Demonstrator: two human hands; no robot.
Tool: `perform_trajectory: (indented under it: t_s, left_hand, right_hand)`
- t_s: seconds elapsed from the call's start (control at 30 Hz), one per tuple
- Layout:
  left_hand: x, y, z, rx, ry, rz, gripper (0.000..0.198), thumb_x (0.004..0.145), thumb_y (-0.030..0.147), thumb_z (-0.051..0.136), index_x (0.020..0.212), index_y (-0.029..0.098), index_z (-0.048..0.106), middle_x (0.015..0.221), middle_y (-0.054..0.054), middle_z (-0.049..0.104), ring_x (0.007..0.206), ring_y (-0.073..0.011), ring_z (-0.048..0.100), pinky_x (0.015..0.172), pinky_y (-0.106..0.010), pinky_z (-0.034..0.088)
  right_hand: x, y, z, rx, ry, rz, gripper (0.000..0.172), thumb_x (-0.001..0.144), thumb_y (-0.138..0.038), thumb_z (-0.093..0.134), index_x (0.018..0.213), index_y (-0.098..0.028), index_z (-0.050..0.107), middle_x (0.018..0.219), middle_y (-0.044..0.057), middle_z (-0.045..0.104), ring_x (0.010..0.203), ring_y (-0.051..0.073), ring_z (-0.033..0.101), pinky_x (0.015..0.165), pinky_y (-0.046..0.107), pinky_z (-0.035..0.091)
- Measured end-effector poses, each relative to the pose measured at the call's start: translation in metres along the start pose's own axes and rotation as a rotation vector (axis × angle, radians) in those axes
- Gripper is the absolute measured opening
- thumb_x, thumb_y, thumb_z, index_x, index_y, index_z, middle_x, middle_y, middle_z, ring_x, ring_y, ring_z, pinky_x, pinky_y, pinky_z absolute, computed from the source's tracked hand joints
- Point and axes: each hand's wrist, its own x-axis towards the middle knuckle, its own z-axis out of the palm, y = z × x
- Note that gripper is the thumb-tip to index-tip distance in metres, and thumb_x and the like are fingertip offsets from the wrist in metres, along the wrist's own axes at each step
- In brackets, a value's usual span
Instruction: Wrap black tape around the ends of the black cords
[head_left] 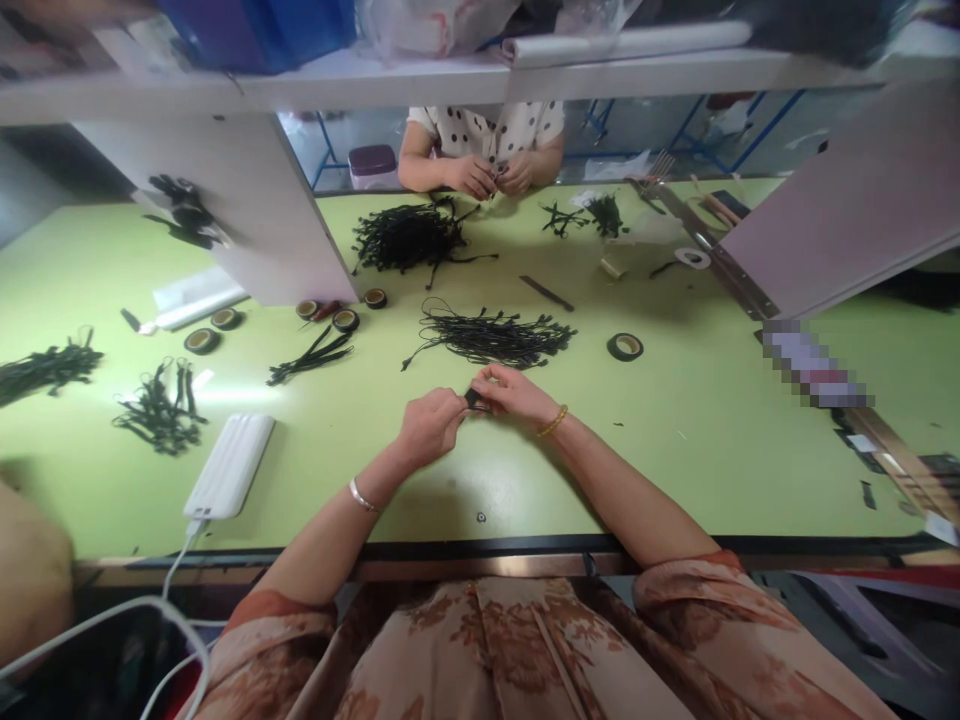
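Observation:
My left hand (429,426) and my right hand (519,394) meet over the green table, fingers closed in a pinch. Between their fingertips is a short black cable (472,398), mostly hidden, with a dark end showing. Just beyond my hands lies a loose pile of black cables (499,337) with small ends. A roll of black tape (625,347) rests on the table to the right of that pile. Left of it, a small bunch of black cables (315,355) lies close to several more tape rolls (346,320).
Across the table (675,440), a co-worker's hands (495,178) work behind a larger cable pile (409,235). A white power bank (229,467) with a lead lies front left. White partitions (247,210) stand on both sides, beneath a shelf (480,80). A phone (814,365) lies at right.

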Motion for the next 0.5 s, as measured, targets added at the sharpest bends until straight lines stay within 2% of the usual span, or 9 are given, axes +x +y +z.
perform_trajectory:
  t_s: [0.1,0.2,0.37,0.5]
  left_hand:
    - [-0.002,0.0,0.003,0.094,-0.015,0.036,0.023,0.094,0.029,0.042,0.082,0.019,0.059,0.074,-0.006,0.059,0.071,-0.0165,0.051,0.06,-0.028,0.033]
    - [-0.003,0.002,0.006,0.139,-0.03,0.05,0.021,0.095,0.028,0.04,0.086,0.019,0.058,0.076,-0.005,0.059,0.071,-0.0159,0.053,0.06,-0.027,0.035]
    - [-0.002,0.005,0.01,0.136,-0.043,0.008,0.02,0.096,0.026,0.038,0.087,0.018,0.054,0.076,-0.004,0.058,0.068,-0.0154,0.055,0.059,-0.027,0.038]
    - [0.001,0.011,0.014,0.094,-0.11,-0.064,0.017,0.094,0.025,0.039,0.084,0.019,0.051,0.073,-0.003,0.058,0.067,-0.0161,0.056,0.06,-0.028,0.038]
  right_hand:
    - [-0.001,-0.001,0.01,0.073,0.026,0.018,0.047,0.069,-0.058,0.074,0.086,-0.016,0.059,0.059,-0.002,0.061,0.047,0.007,0.044,0.046,0.022,0.03]
    - [-0.003,-0.005,0.017,0.196,0.058,0.037,0.047,0.064,-0.046,0.08,0.094,-0.016,0.059,0.061,-0.003,0.063,0.05,0.009,0.049,0.05,0.023,0.033]
    - [-0.002,-0.007,0.021,0.351,0.271,-0.015,0.049,0.056,-0.031,0.082,0.093,-0.019,0.052,0.063,-0.004,0.065,0.057,0.012,0.057,0.056,0.024,0.039]
    - [-0.001,-0.006,0.02,0.398,0.365,-0.038,0.053,0.053,-0.028,0.082,0.092,-0.021,0.047,0.067,-0.004,0.066,0.056,0.011,0.057,0.055,0.024,0.04]
